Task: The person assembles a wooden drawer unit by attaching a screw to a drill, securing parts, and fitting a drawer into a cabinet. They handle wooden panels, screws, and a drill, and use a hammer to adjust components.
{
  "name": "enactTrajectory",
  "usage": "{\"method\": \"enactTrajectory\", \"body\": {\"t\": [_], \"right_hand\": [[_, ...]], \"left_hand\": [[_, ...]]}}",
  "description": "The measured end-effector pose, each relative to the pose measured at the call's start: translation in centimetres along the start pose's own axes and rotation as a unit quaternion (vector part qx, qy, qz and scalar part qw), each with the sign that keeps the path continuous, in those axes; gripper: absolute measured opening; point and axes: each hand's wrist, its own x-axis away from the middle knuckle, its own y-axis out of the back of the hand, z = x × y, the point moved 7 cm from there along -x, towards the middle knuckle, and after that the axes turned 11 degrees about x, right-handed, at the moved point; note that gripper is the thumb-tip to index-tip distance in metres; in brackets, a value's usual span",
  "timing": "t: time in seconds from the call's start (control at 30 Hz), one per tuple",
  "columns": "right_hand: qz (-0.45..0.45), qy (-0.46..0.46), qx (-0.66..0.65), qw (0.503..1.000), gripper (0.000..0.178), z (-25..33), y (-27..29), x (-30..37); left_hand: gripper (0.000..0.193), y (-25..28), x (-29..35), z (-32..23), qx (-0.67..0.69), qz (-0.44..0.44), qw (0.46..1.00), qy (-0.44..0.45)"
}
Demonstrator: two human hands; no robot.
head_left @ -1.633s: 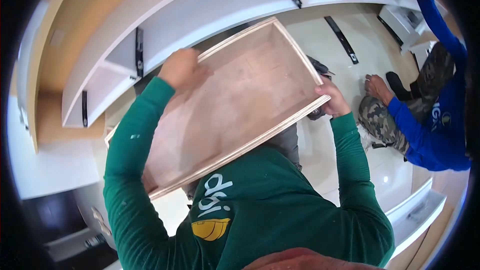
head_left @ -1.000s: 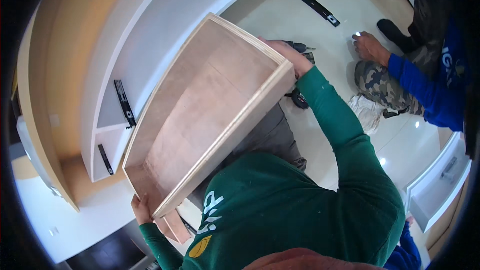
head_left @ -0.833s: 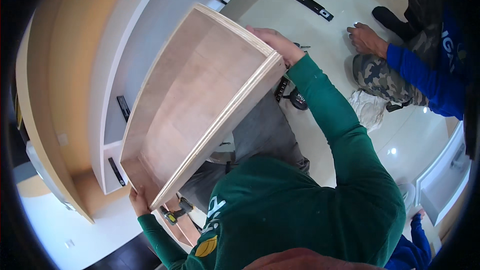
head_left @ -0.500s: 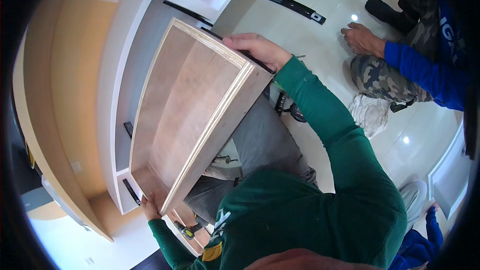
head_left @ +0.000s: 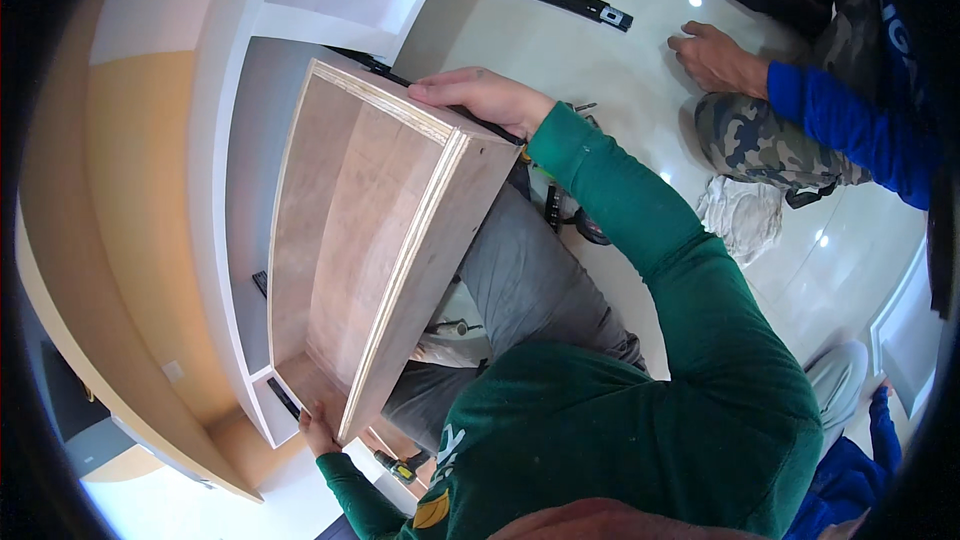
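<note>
A plywood drawer box [head_left: 375,220], its hollow facing up, is tilted between my two hands in front of a white cabinet's opening [head_left: 262,140]. My left hand [head_left: 318,430] grips the near end of the drawer, fingers on the outer wall. Across the far end lies my right hand [head_left: 485,100], thumb along the rim and the other fingers partly hidden behind the wall. A black slide rail [head_left: 492,126] runs along that end, beneath my right hand. Inside the opening, one black rail [head_left: 368,62] sits at the far side and another [head_left: 284,398] at the near side.
A loose drawer slide [head_left: 560,0] lies on the glossy floor. To the right, a co-worker's hand [head_left: 722,60] rests over a camouflage-clad knee. A white cloth [head_left: 742,220] lies beside it. Near my left forearm is a cordless drill [head_left: 402,466]. Another blue-sleeved person [head_left: 850,485] shows at lower right.
The drawer has come nearer the cabinet opening, its far end now close to the far rail. Both hands keep their hold. The whole view has shifted a little.
</note>
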Motion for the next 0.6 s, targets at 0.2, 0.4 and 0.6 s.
{"method": "enactTrajectory", "body": {"t": [0.2,0.4,0.6], "right_hand": [[0.008,-0.008,-0.002,1.000,0.054,0.1,0.1,-0.1],[0.017,-0.011,0.001,1.000,0.059,0.4,0.1,0.1],[0.014,-0.024,0.004,1.000,0.059,0.3,0.1,0.3]], "left_hand": [[0.031,1.0,-0.4,1.4,0.018,-0.008,1.000,-0.006],[0.031,0.1,0.1,1.1,0.038,-0.003,0.999,0.012],[0.030,-0.6,-0.5,0.4,0.012,-0.012,1.000,0.000]]}}
